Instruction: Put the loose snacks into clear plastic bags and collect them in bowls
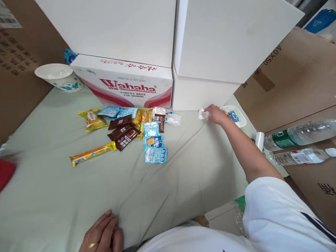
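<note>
At the foot of the white box, my right hand pinches a small clear-wrapped white packet with its fingertips. Just right of that hand, partly behind my forearm, lies a white tray holding a blue packet and other small snacks. My left hand, wearing a ring, rests at the near edge with its fingers loosely curled and nothing visible in them. Left of centre are several blue packets, brown cocoa packets, a yellow-wrapped cake and a long yellow snack stick. Another clear-wrapped white packet lies beside them.
Behind the snacks stand a Wahaha water carton and white boxes. A paper cup is at the far left. Plastic bottles lie at the right, by a brown carton. A light green cloth covers the surface.
</note>
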Demonstrator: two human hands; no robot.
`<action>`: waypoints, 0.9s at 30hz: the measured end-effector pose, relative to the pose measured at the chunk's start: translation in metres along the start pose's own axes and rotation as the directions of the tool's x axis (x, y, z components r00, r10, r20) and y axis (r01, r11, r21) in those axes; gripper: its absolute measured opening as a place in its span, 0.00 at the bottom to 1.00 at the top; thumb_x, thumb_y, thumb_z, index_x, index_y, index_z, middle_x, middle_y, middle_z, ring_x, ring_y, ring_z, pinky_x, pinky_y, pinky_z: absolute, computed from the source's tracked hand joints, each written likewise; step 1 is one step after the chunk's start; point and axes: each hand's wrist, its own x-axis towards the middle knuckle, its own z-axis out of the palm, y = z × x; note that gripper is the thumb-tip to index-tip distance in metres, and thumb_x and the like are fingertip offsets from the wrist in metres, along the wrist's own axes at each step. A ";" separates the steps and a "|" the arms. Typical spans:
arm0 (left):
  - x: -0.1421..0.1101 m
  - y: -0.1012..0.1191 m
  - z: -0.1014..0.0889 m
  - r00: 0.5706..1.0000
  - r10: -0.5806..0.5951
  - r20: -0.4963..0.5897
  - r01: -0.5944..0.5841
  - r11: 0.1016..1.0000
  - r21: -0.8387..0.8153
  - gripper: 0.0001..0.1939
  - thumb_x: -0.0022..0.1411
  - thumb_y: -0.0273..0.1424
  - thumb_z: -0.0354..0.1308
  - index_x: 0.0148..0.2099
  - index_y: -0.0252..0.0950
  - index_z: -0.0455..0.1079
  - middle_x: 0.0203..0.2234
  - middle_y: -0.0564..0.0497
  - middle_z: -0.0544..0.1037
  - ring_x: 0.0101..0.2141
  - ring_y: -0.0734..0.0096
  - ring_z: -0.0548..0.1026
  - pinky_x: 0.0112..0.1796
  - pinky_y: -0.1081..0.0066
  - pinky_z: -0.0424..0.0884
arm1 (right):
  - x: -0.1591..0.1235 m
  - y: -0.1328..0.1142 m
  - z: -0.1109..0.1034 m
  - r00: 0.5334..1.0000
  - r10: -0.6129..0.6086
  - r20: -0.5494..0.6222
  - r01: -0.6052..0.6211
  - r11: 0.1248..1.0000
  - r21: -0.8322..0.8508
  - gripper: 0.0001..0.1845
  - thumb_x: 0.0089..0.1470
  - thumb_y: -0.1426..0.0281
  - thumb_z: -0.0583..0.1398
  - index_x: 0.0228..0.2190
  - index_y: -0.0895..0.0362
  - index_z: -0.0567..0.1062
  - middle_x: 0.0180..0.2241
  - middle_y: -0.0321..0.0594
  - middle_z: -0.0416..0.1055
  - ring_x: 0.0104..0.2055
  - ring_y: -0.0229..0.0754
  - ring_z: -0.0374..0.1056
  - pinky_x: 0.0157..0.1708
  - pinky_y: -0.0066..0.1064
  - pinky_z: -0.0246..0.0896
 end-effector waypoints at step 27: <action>0.080 0.045 0.027 0.616 -0.482 0.624 0.615 -0.202 -0.763 0.20 0.53 0.47 0.70 0.33 0.35 0.72 0.23 0.55 0.73 0.26 0.75 0.69 0.31 0.72 0.67 | -0.273 -0.198 0.099 0.878 -0.149 0.454 -0.417 0.228 0.880 0.16 0.43 0.56 0.74 0.27 0.52 0.79 0.24 0.33 0.70 0.24 0.36 0.58 0.27 0.30 0.54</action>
